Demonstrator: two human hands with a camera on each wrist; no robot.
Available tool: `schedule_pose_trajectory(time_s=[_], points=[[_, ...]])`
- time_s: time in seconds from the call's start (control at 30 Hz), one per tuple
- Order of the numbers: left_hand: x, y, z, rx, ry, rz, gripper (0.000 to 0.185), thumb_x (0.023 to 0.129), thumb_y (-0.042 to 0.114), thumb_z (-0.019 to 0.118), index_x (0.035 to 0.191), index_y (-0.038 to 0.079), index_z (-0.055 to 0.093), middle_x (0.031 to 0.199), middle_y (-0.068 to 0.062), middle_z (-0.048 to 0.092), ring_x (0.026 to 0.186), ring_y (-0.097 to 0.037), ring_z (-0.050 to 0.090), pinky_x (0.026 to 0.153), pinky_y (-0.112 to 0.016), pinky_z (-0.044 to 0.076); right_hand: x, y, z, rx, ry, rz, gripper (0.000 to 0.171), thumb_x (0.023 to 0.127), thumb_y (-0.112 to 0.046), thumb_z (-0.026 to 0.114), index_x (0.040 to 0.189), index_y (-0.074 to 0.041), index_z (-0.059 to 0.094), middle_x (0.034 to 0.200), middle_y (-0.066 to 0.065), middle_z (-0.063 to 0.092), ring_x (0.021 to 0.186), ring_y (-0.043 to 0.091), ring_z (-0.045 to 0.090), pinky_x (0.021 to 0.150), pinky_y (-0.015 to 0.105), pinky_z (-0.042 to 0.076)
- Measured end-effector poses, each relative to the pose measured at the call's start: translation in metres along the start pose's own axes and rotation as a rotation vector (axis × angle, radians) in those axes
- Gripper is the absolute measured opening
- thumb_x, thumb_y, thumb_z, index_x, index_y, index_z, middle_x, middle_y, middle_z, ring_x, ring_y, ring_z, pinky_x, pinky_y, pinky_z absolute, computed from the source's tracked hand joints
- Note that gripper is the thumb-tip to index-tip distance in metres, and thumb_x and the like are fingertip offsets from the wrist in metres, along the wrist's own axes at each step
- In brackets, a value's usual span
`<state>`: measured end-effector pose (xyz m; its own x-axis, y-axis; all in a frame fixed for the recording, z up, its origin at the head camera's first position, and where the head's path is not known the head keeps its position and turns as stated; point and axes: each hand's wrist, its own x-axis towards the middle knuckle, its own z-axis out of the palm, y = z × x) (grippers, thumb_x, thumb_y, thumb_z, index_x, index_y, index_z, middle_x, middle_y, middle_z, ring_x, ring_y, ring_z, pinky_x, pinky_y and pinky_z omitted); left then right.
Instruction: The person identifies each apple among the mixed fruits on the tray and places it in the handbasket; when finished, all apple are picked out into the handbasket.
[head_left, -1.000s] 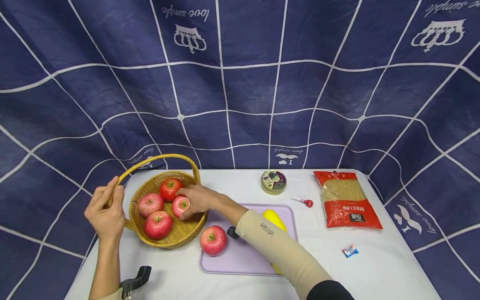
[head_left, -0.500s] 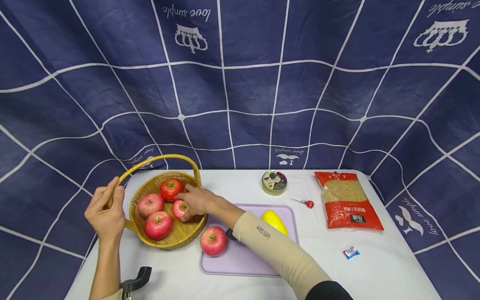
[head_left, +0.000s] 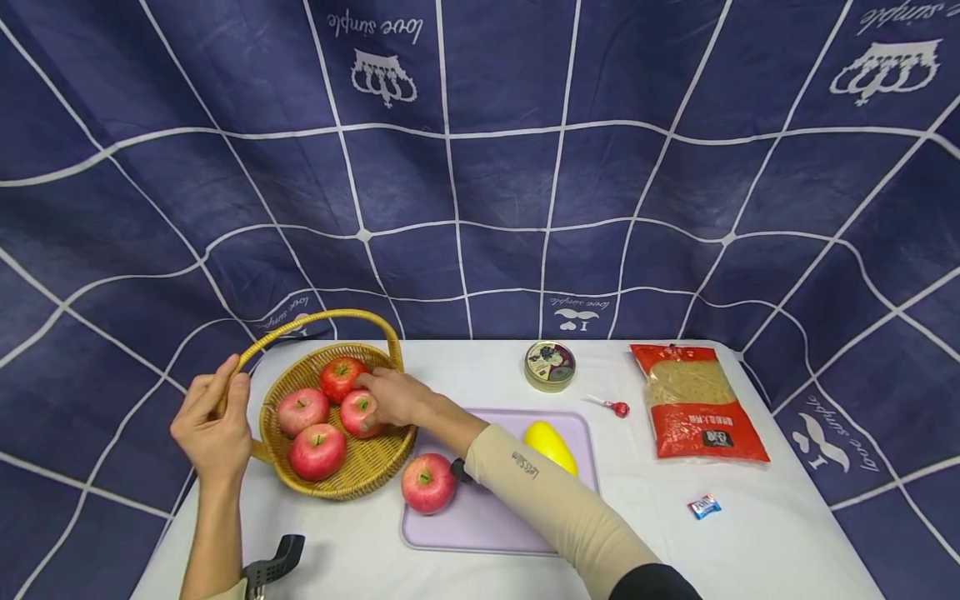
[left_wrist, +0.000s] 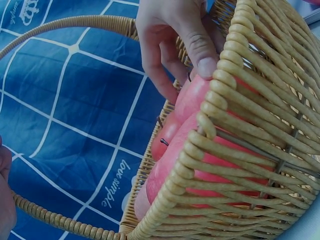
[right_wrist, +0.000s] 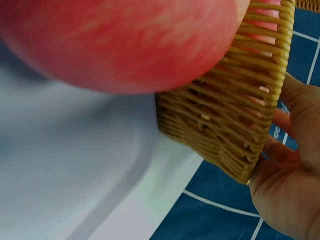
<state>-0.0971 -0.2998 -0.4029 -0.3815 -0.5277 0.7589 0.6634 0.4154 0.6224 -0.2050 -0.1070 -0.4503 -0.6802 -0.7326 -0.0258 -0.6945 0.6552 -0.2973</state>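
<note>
Right hand (head_left: 390,397) reaches into the round woven wicker basket (head_left: 375,462), fingers curled over the small red apple (head_left: 357,412) at the basket's right side; left wrist view shows the fingertips (left_wrist: 206,65) pressing on its top. That apple sits under the palm, touching the two neighbouring apples: the red apple at the back (head_left: 341,377) and the pinkish apple on the left (head_left: 302,409). A fourth red apple at the front (head_left: 317,450) lies just beside them.

Left hand (head_left: 213,432) is against the basket's outer left wall, thumb and fingers wrapped round the base of the arched wicker handle (head_left: 330,316).

Outside the basket: a loose red apple (head_left: 428,483) on the lilac plastic cutting board (head_left: 495,525), just beside the basket rim and below the right forearm; a yellow oval fruit (head_left: 551,445) on the same board.
</note>
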Motion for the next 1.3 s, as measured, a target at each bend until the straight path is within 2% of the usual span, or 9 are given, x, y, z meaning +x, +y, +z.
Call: schedule_pose_trajectory(time_s=[0.17,0.43,0.7,0.93,1.1,1.3], points=[[0.0,0.0,0.0,-0.016,0.006,0.003,0.023,0.083,-0.013,0.071,0.105,-0.016,0.071,0.082,0.005,0.068,0.07,-0.004,0.051,0.062,-0.011,0.036,0.001,0.003,0.001,0.033,0.028,-0.013,0.061,0.08,-0.044,0.084,0.134,-0.026,0.061,0.121,-0.006,0.058,0.108,0.007,0.058,0.088,0.021,0.05],[-0.001,0.0,0.001,-0.023,0.003,0.005,0.023,0.082,-0.014,0.07,0.106,-0.016,0.071,0.082,0.006,0.068,0.07,-0.004,0.05,0.061,-0.011,0.036,0.0,0.005,0.0,0.031,0.03,-0.021,0.06,0.081,-0.043,0.084,0.134,-0.026,0.062,0.118,-0.006,0.058,0.104,0.007,0.057,0.086,0.02,0.05],[-0.001,-0.001,0.001,-0.019,0.001,0.013,0.023,0.083,-0.012,0.072,0.106,-0.016,0.071,0.082,0.006,0.068,0.07,-0.003,0.051,0.062,-0.011,0.037,-0.002,0.008,-0.006,0.031,0.051,-0.037,0.056,0.082,-0.042,0.083,0.132,-0.026,0.065,0.125,-0.007,0.059,0.112,0.005,0.056,0.094,0.017,0.047],[-0.001,0.0,0.001,-0.018,0.006,0.008,0.023,0.083,-0.013,0.071,0.105,-0.016,0.071,0.082,0.006,0.068,0.07,-0.003,0.051,0.062,-0.011,0.037,-0.012,0.014,-0.017,0.046,0.071,-0.115,0.052,0.085,-0.042,0.079,0.131,-0.021,0.066,0.126,-0.005,0.061,0.115,0.006,0.056,0.098,0.019,0.045],[-0.001,0.001,0.002,-0.001,0.014,0.003,0.023,0.082,-0.013,0.071,0.105,-0.015,0.072,0.081,0.008,0.067,0.069,-0.003,0.05,0.061,-0.01,0.036,-0.024,0.021,-0.026,0.182,0.104,-0.162,0.048,0.087,-0.042,0.078,0.129,-0.022,0.068,0.125,-0.007,0.062,0.116,0.006,0.056,0.099,0.016,0.042],[-0.002,0.001,0.004,-0.003,0.018,0.004,0.022,0.083,-0.009,0.073,0.105,-0.015,0.072,0.079,0.008,0.065,0.069,-0.003,0.049,0.062,-0.01,0.035,-0.044,0.025,-0.037,0.423,0.113,-0.202,0.041,0.088,-0.038,0.077,0.124,-0.018,0.07,0.109,0.001,0.066,0.094,0.013,0.061,0.079,0.013,0.045]])
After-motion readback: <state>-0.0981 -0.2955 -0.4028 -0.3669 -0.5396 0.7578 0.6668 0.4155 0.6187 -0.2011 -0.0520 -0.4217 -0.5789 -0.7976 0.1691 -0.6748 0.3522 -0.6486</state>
